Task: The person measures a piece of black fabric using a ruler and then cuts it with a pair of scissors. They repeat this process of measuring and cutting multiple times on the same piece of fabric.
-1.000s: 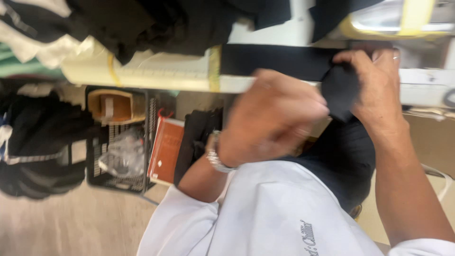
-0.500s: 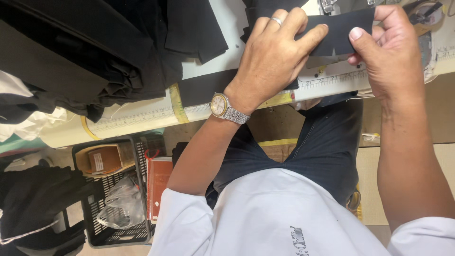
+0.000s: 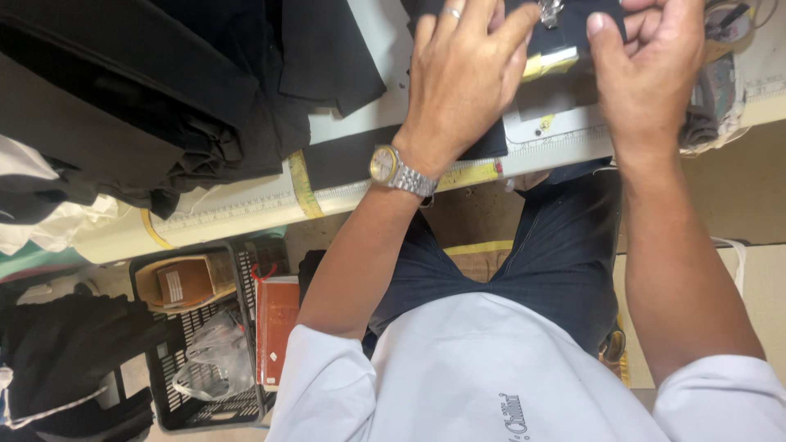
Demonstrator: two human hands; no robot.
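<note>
My left hand (image 3: 463, 78) presses flat on the black cloth (image 3: 573, 20) on the bench (image 3: 377, 123); my right hand (image 3: 647, 74) pinches its edge.

black cloth, white table

we see black fabric (image 3: 565, 20), a silver-and-gold wristwatch (image 3: 399, 170), yellow tape (image 3: 299, 182), a white shirt (image 3: 491, 376).

I see matt black cloth (image 3: 565, 20) under my fingers (image 3: 508, 29), soft and smooth, and more of it heaped as black fabric (image 3: 164, 106) on the smooth white desk (image 3: 368, 123). My wristwatch (image 3: 397, 170) is glossy metal. Below sits a black plastic mesh crate (image 3: 205, 409) with a matt cardboard box (image 3: 184, 282).
</note>
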